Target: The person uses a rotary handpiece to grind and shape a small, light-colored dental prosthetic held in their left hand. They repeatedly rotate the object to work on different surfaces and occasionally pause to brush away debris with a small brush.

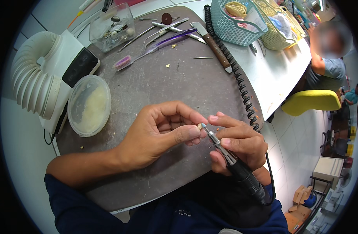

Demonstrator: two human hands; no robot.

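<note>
Over the near right part of the grey mat (155,85) on the white bench (286,62), the left hand (151,130) pinches a small cream-coloured piece (200,127) between thumb and fingertips, while the right hand (243,142) grasps a black and silver rotary tool (243,173) like a pen, its bluish tip up against the piece. Along the mat's right edge runs a black coiled cord (241,82), and a brown-handled knife (216,48) lies just beside it toward the far right corner. Near the far edge lie a purple toothbrush (151,50) and several thin metal tools. By the far left corner stands a clear plastic box (112,47) of small parts; at the left edge, a round plastic tub (108,103) holds something pale yellow, next to a white machine with a ribbed hose (21,74). Beyond the mat's far right corner, a blue basket (233,31) and a yellow basket (280,42) sit side by side on the bench.
</note>
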